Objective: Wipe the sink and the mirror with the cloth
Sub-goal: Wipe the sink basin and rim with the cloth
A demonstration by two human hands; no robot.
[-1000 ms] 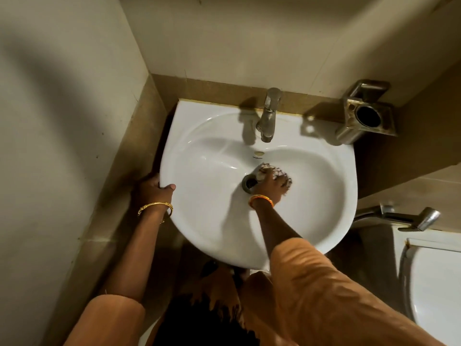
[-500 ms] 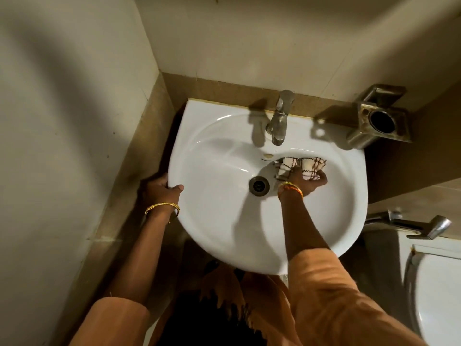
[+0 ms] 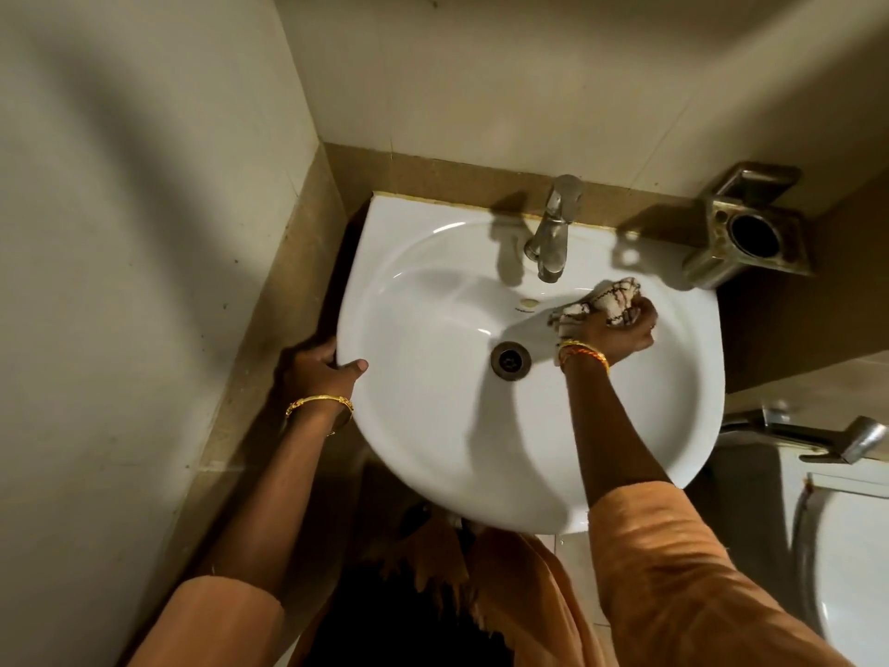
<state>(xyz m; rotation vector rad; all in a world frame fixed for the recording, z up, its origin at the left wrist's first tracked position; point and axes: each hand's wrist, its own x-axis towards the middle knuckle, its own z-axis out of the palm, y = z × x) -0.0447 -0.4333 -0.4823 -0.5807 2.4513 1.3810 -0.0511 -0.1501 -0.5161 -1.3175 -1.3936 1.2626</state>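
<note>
A white round sink [image 3: 433, 440] hangs in the corner below me, with a metal drain [image 3: 510, 361] in the middle of the bowl. My right hand [image 3: 620, 329] is closed on a bunched white cloth with dark checks [image 3: 608, 300] and presses it against the bowl's back right wall, right of the drain. My left hand [image 3: 320, 370] grips the sink's left rim, thumb on top. The mirror is out of view.
A steel tap [image 3: 553, 228] stands at the back of the sink. A metal wall holder [image 3: 750, 233] sits to the right of it. A toilet cistern [image 3: 856, 546] and a spray handle [image 3: 861, 442] are at the lower right. Walls close in on the left and behind.
My right hand has carried the cloth from over the drain up and to the right, onto the bowl's back right wall. My left hand has stayed on the rim.
</note>
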